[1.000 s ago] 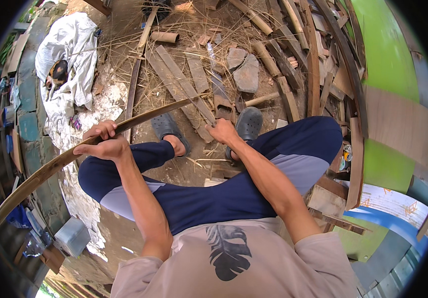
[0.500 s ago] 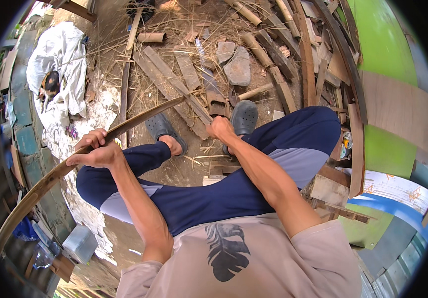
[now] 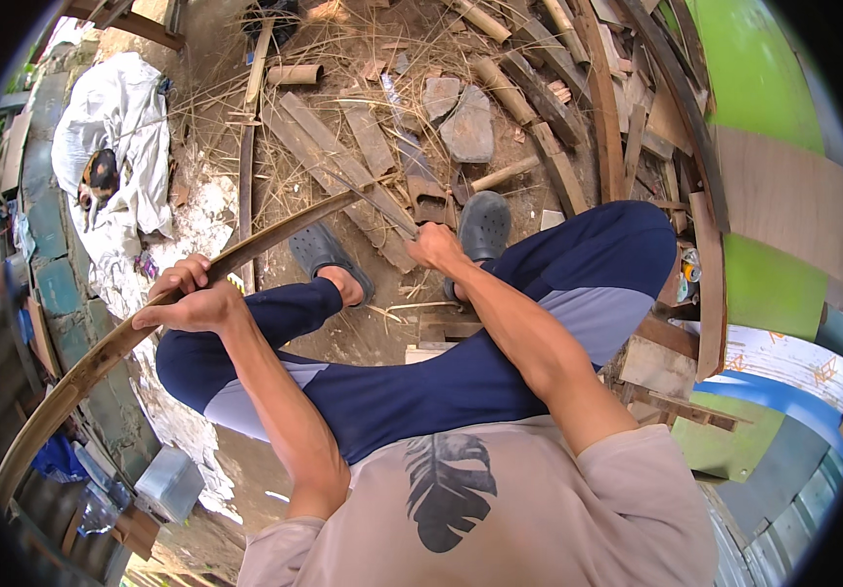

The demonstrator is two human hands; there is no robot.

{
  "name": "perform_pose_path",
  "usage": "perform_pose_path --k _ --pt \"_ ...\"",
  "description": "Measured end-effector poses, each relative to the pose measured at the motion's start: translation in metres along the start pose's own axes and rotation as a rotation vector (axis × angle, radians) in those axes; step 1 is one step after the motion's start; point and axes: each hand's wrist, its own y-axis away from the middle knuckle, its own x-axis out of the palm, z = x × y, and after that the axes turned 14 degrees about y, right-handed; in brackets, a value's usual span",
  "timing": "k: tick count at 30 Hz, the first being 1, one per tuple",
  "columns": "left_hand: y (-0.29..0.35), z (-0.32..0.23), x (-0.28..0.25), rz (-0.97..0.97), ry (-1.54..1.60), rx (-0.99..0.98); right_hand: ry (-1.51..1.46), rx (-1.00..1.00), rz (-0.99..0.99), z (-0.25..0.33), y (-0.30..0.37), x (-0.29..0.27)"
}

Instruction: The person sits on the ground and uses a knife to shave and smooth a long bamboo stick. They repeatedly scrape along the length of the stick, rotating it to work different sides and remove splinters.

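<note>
My left hand (image 3: 192,298) is closed around a long, split bamboo strip (image 3: 280,233), its thumb lying along the near side. The strip slants from the lower left, past my left knee, up to a far end between my feet. My right hand (image 3: 436,247) grips a knife, whose narrow grey blade (image 3: 380,205) points up and left. The blade meets or crosses the far end of the strip; whether it cuts into it I cannot tell. My fist hides the knife's handle.
Wooden planks (image 3: 319,147), bamboo pieces (image 3: 505,93) and broken stone slabs (image 3: 467,127) litter the ground ahead. A dark-and-orange cat (image 3: 99,176) appears to lie on a white cloth (image 3: 138,117) at the left. Green boards (image 3: 764,88) stand at the right; a clear plastic box (image 3: 169,482) sits lower left.
The knife blade now reaches farther left, its tip showing beyond the strip. The strip's far end has shifted slightly left. Both hands keep their grips, and the whole view has moved a little.
</note>
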Motion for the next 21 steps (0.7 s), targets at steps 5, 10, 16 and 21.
perform_pose_path --k 5,10,16,21 --pt "0.001 -0.003 0.006 -0.059 -0.014 0.001 -0.025 0.031 0.034 0.002 -0.007 -0.01" --pt "-0.001 0.0 0.005 -0.032 0.007 0.011 -0.024 0.07 0.032 -0.001 -0.014 -0.001" --pt "-0.001 -0.001 0.006 -0.056 0.009 0.036 -0.021 -0.009 0.063 -0.002 -0.004 -0.013" --pt "-0.001 -0.002 0.004 -0.026 0.015 0.016 -0.037 -0.01 0.04 -0.009 -0.008 -0.006"
